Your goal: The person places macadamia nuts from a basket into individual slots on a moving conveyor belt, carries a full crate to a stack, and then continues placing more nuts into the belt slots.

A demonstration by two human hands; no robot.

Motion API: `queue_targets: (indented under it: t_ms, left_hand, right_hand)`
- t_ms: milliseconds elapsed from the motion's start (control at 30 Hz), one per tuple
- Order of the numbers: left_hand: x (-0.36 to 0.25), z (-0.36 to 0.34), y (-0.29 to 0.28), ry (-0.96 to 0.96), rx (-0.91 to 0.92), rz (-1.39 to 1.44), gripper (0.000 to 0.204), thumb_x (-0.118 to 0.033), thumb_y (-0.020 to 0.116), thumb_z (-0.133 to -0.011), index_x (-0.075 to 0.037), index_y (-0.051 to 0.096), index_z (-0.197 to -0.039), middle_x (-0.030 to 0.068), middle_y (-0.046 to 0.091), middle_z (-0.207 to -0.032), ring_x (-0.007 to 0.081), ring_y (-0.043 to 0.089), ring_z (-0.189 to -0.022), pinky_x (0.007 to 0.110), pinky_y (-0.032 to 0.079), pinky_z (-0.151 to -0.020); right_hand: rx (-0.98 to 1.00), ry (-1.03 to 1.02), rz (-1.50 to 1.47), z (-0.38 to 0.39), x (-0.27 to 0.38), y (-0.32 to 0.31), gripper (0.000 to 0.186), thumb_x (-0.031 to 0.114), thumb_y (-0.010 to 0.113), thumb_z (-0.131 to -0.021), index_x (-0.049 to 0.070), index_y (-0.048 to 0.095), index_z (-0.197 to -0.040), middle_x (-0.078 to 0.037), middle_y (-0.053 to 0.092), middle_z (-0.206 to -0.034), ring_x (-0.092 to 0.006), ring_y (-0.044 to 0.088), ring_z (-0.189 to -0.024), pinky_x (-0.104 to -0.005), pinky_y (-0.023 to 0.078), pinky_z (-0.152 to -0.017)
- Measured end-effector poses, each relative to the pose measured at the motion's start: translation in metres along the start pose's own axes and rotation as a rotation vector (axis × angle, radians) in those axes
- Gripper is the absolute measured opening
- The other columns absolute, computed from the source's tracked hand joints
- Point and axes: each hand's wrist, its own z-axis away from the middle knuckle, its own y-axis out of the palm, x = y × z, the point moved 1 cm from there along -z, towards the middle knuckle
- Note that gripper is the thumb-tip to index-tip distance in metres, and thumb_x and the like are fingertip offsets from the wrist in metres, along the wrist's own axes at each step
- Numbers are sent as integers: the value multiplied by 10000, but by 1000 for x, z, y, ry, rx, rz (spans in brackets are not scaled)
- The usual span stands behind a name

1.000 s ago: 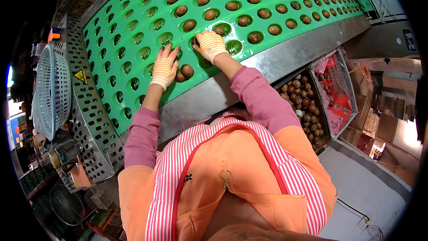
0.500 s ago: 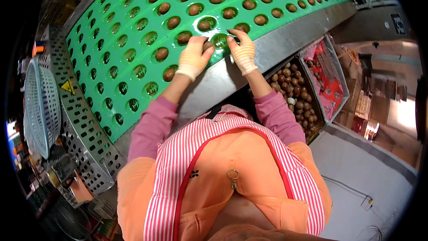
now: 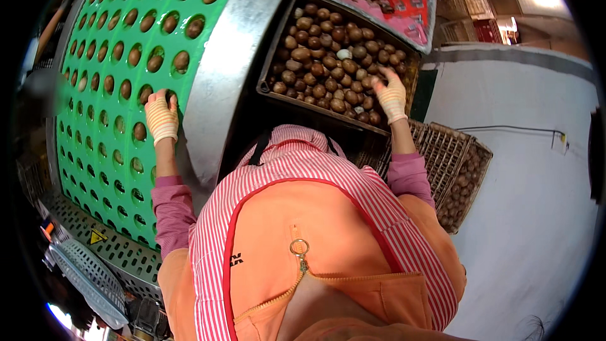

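A green moulded belt (image 3: 120, 110) runs along my left, its cups partly filled with brown egg-shaped things (image 3: 139, 131). Over the cups near its metal edge is my left hand (image 3: 162, 117), in a striped fingerless glove, the fingers bent together; what they hold, if anything, is hidden. My right hand (image 3: 391, 95), gloved alike, reaches over the right side of a crate (image 3: 353, 122). Its fingers are apart, just above a heap of the same brown things (image 3: 319, 66), with a few pale ones among them. I see nothing held in it.
Between belt and crate lies a smooth metal ledge (image 3: 221, 57). Behind the crate stands a grey bin (image 3: 431, 19) with red and pink plastic. A brown slatted basket (image 3: 435, 145) with more brown things sits by my right arm. Blue plastic baskets (image 3: 88, 271) stand lower left.
My view has swung to the right. Both hands were together over the belt, the left with a brown thing; now my right hand is at the crate while the left stays at the belt.
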Motion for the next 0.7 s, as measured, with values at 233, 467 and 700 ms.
queue_targets:
  t_ms: [233,467,700]
  left_hand:
    - [-188,-4,-5,337,97,665,648,-180,742,-752,-48,480,-1330,224,556,-1217,398,533,-1137,457,433,-995]
    - [-324,-37,36,431,432,27,1102,-302,856,-629,-162,214,-1514,200,154,-1561,429,268,-1387,521,387,-1032]
    - [-336,-63,100,385,530,-106,1282,-422,901,-548,-218,117,-1543,249,109,-1565,438,240,-1400,493,382,-1059]
  right_hand:
    - [204,27,380,57,-9,13,953,365,835,-667,208,347,-1470,-154,248,-1537,-413,288,-1364,-583,340,-1038]
    - [208,15,329,-11,32,23,974,285,840,-663,246,315,-1483,-168,198,-1549,-431,273,-1368,-594,352,-1030]
    - [320,38,262,-65,-14,29,1146,443,842,-614,223,197,-1535,-177,91,-1593,-431,180,-1424,-572,304,-1098]
